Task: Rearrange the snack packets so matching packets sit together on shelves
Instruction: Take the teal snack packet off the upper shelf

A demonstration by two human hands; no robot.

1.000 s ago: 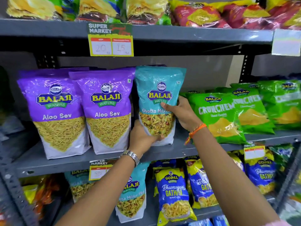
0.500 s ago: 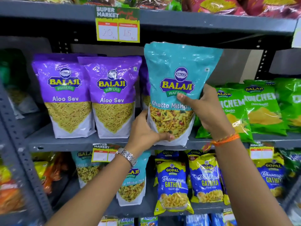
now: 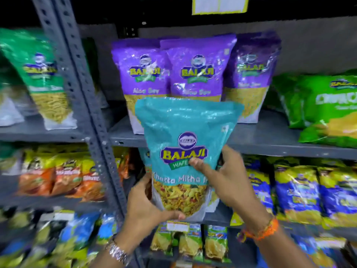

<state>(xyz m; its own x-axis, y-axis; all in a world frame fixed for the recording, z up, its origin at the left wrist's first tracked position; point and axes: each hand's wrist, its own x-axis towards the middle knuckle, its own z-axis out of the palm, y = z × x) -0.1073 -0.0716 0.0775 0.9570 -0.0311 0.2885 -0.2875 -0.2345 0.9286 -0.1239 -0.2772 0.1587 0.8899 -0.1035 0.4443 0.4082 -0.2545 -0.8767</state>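
Both hands [image 3: 193, 194] gripping teal packet [image 3: 185, 136], clear of shelf [image 3: 270, 144]

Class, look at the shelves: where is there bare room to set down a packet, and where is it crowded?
Bare shelf shows between the purple Aloo Sev packets and the green packets, and along its front edge. Lower shelves look packed: orange packets left, blue-yellow packets right. Both hands hold the teal packet.

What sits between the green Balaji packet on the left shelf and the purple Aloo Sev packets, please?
In the head view, a grey perforated shelf upright stands between the green packet and the purple Aloo Sev packets.
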